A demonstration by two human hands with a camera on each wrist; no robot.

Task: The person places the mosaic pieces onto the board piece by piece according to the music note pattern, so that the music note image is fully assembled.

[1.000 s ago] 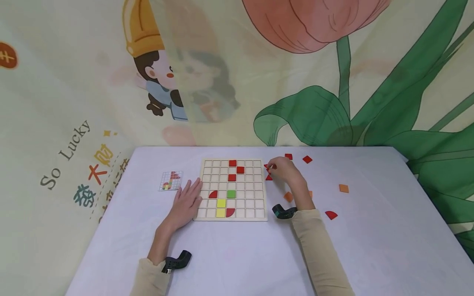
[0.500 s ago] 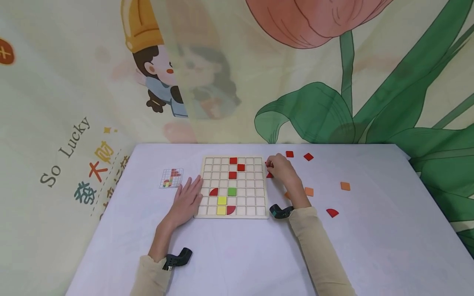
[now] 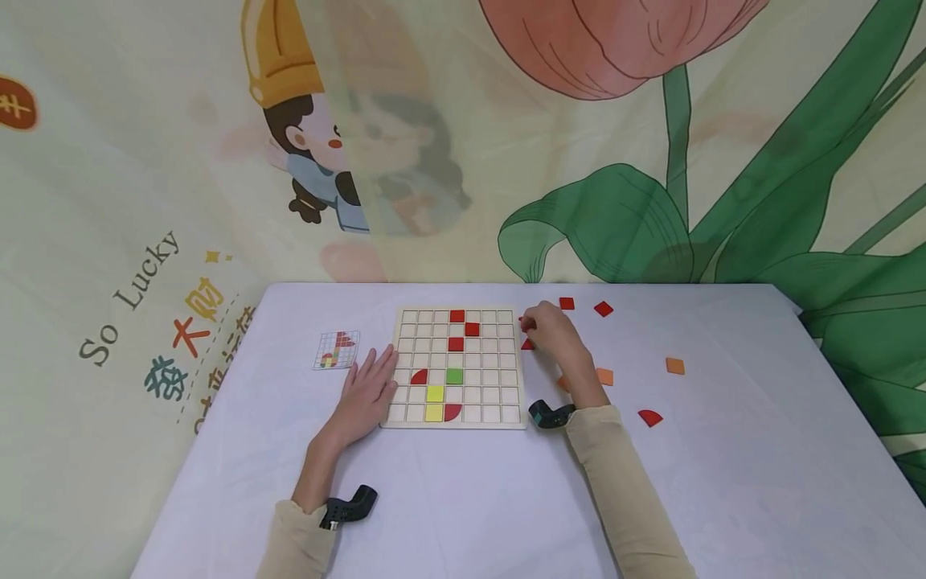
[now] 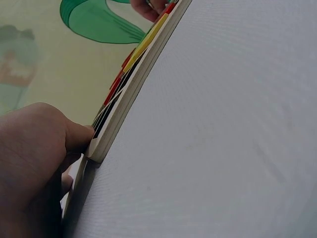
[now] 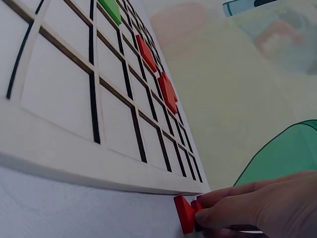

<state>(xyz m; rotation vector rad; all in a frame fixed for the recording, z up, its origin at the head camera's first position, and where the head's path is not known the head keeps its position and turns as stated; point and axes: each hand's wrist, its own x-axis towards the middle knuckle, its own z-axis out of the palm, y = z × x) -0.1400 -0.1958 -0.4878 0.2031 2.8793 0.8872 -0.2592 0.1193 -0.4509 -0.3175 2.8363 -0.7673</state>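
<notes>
A pale wooden grid board (image 3: 495, 384) lies on the table with red, yellow and green tiles in some of its cells. My left hand (image 3: 362, 400) rests along the board's left edge with its fingers extended; in the left wrist view the thumb (image 4: 79, 136) touches the board's corner. Just off the right edge, my right hand (image 3: 555, 334) pinches a small red tile (image 5: 196, 204), its shape mostly hidden by the fingers. Close beside those fingertips is a red triangular tile (image 3: 527, 345), which also shows as a red piece (image 5: 185, 214) in the right wrist view.
A small pattern card (image 3: 336, 351) lies left of the board. On the right are two red squares, one of them a red square tile (image 3: 604, 309), several orange tiles, including an orange square (image 3: 675, 366), and a red quarter-circle tile (image 3: 650, 418).
My right hand has shifted slightly and now covers more of the red tiles at its fingertips and part of an orange one. The left hand stays on the board's edge.
</notes>
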